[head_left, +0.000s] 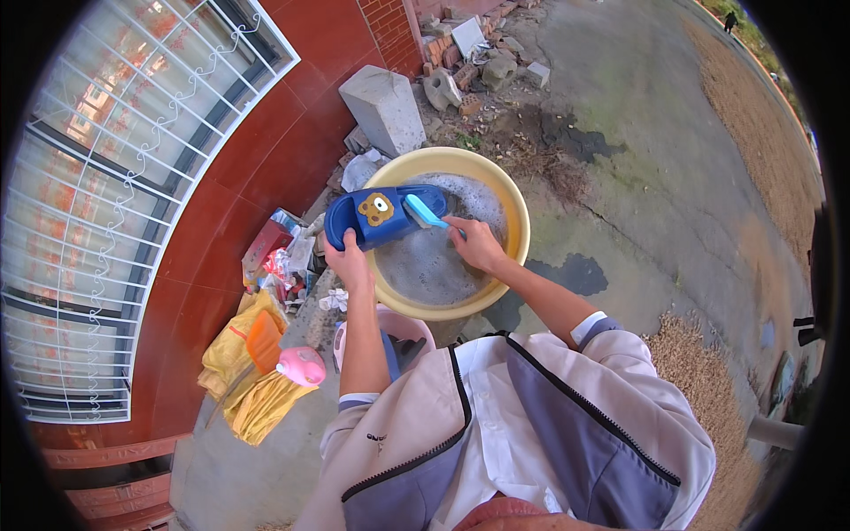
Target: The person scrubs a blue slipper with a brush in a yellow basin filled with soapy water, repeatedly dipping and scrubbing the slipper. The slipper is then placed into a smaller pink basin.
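Note:
My left hand (350, 262) grips one end of a blue slide sandal (392, 231), its thumb on the footbed. The sandal bears a brown bear-like patch on its strap and lies over the left side of a round cream plastic basin (521, 232). Grey, foamy water (425, 269) fills part of the basin. In my right hand (477, 244) is the handle of a light-blue scrubbing brush (425, 211), whose bristles are against the sandal beside the strap.
A pink basin (425, 328) with dark items stands below the cream one. Left are a pink jug (305, 366), an orange scoop-like item (264, 340), yellow sacks (265, 411) and litter. A concrete block (385, 109) and rubble lie beyond; a distant person (730, 22) is upper right.

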Tool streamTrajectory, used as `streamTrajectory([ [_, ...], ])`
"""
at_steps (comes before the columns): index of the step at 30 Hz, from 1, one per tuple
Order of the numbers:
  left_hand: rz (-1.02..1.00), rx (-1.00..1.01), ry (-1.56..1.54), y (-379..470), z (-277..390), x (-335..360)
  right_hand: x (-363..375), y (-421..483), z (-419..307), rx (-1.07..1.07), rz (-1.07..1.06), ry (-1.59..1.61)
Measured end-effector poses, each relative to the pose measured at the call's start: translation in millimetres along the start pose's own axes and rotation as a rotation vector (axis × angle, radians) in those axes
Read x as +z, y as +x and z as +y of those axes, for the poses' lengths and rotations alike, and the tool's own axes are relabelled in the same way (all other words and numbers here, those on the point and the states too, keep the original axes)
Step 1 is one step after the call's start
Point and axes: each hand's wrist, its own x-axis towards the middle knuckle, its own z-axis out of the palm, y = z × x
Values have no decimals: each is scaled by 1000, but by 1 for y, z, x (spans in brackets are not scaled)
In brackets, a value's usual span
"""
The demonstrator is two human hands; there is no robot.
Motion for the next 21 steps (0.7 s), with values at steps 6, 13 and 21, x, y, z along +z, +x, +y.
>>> streamTrajectory([
  [6, -8, 22, -25, -8, 3, -5, -2, 6, 12, 9, 70, -69],
  [13, 17, 56, -42, -16, 7, -12, 0, 5, 13, 68, 39, -73],
  [21, 31, 124, -22, -19, 6, -19, -4, 10, 36, 75, 58, -185],
])
